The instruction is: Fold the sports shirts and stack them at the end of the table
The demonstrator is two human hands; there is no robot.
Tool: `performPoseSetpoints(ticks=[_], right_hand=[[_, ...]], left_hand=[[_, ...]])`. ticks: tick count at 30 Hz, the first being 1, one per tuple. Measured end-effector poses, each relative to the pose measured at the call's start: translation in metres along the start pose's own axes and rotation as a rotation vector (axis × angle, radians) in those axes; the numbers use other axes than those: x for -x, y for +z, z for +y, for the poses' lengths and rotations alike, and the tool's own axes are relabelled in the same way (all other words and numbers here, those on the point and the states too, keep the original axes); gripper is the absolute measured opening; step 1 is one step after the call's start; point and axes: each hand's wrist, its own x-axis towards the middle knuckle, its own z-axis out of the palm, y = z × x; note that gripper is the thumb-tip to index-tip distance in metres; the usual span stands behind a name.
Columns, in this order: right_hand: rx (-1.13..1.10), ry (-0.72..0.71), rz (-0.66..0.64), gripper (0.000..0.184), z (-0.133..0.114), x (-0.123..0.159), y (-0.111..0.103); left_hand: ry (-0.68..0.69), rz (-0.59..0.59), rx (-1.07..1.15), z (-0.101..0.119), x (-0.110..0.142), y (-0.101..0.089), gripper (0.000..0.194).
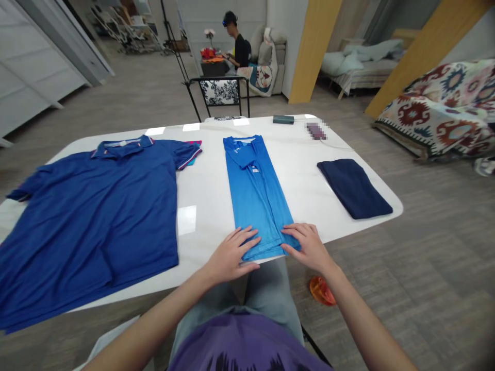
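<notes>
A light-blue polo shirt (253, 206), folded lengthwise into a narrow strip, lies before me with its collar at the far end. My left hand (234, 252) rests on the strip's near left corner, fingers spread on the cloth and thumb by the hem. On the near right corner lies my right hand (305, 245), its fingers also apart and touching the fabric. Left of the strip, a dark-blue polo shirt (127, 206) is spread flat, collar away from me. To the right sits a folded navy garment (353, 188).
The white table (204, 196) also carries a dark green box-like object (283, 119) and a blurred phone-like item (316, 131) near its far right. Behind it stands a black-framed chair (220, 95). A person (242, 49) sits farther back. An orange object (322, 290) is on the floor.
</notes>
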Motion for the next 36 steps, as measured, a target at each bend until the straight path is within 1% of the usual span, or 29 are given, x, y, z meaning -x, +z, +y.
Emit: performPoseSetpoints(ticks=[2,3,4,5,6,7,9,10,13,16,18,22,26,31,36], right_hand=[[0.020,-0.086,-0.096,0.066,-0.005,0.013,-0.006],[0.038,-0.121,-0.133,0.081,-0.007,0.021,-0.006],[0.062,-0.144,-0.156,0.093,-0.008,0.029,-0.006],[0.090,-0.151,-0.159,0.099,-0.009,0.038,-0.004],[0.118,-0.148,-0.144,0.097,-0.009,0.046,0.000],[0.145,-0.143,-0.120,0.091,-0.010,0.054,0.004],[0.187,-0.142,-0.069,0.078,-0.012,0.066,0.011],[0.203,-0.150,-0.050,0.076,-0.014,0.071,0.013],[0.244,-0.184,-0.049,0.078,-0.023,0.080,0.015],[0.309,-0.171,-0.084,0.089,-0.034,0.085,0.019],[0.369,-0.141,-0.066,0.091,-0.036,0.088,0.027],[0.419,-0.107,0.051,0.085,-0.030,0.093,0.050],[0.393,-0.100,0.095,0.074,-0.024,0.093,0.063],[0.365,-0.060,0.171,0.062,-0.028,0.092,0.066],[0.238,-0.091,0.142,0.047,-0.042,0.102,0.054]], left_hand=[[0.026,-0.018,-0.009,0.006,0.020,0.001,0.095],[0.027,-0.019,-0.020,0.008,0.029,0.001,0.096],[0.015,-0.008,-0.034,0.009,0.038,0.002,0.091],[-0.009,0.015,-0.049,0.011,0.047,0.003,0.082],[-0.035,0.048,-0.062,0.012,0.054,0.004,0.073],[-0.055,0.081,-0.069,0.013,0.061,0.006,0.067],[-0.054,0.137,-0.065,0.015,0.073,0.010,0.060],[-0.039,0.155,-0.055,0.015,0.077,0.011,0.057],[-0.013,0.203,-0.023,0.019,0.088,0.014,0.050],[-0.036,0.225,0.003,0.022,0.096,0.015,0.051],[-0.052,0.234,0.012,0.024,0.100,0.016,0.053],[-0.060,0.244,0.024,0.023,0.103,0.016,0.053],[-0.057,0.240,0.062,0.022,0.104,0.015,0.049],[-0.105,0.248,0.155,0.031,0.103,0.007,0.040],[-0.135,0.223,0.206,0.046,0.110,-0.011,0.033]])
